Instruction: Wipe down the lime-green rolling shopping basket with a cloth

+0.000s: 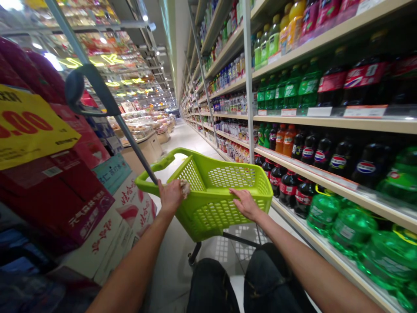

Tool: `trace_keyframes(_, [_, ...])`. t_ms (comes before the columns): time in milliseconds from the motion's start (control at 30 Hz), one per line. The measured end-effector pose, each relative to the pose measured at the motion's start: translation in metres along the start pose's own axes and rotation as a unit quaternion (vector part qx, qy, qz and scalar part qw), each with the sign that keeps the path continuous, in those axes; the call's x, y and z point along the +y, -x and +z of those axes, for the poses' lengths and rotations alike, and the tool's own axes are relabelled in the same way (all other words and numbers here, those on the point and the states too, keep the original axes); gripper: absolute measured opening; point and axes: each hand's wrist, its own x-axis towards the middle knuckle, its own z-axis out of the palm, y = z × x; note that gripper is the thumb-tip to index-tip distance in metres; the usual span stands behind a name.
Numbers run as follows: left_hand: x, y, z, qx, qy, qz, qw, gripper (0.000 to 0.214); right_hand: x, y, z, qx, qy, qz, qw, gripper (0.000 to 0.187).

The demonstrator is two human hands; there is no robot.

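A lime-green shopping cart basket (208, 208) with perforated walls stands side-on before me. My left hand (171, 196) is closed at its near rim on the left, with a crumpled pale cloth (185, 188) bunched at the fingers. Farther right, my right hand (245, 203) grips the same rim, fingers lying over the edge. A grey tube (133, 143) slants up and left from beside my left hand and carries a dark grey plastic loop (94, 91). A divider crosses the basket's inside on the left. Part of the left hand's grip is hidden.
Shelves (293, 117) of soda bottles line the right side, with large green bottles (348, 224) at the bottom. Stacked drink cartons (84, 191) and a yellow price sign (35, 126) stand close at left. The pale aisle floor (185, 134) runs ahead. My knees (211, 282) are below the cart.
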Motion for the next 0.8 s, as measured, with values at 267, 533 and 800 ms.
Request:
trace_keyframes(267, [0.06,0.012,0.011,-0.051,0.091,0.09,0.99,0.024,0.003,0.003,-0.001,0.003,0.006,-0.008,1.0,0.043])
trace_keyframes(533, [0.081,0.009,0.003,-0.109,0.146,0.024,0.983,0.025,-0.031,-0.008,0.008,0.015,0.058,-0.017,0.998,0.066])
trace_keyframes(800, [0.112,0.022,-0.024,-0.144,0.451,-0.059,0.879,0.051,-0.046,-0.039,0.022,0.093,-0.013,0.022,0.995,0.032])
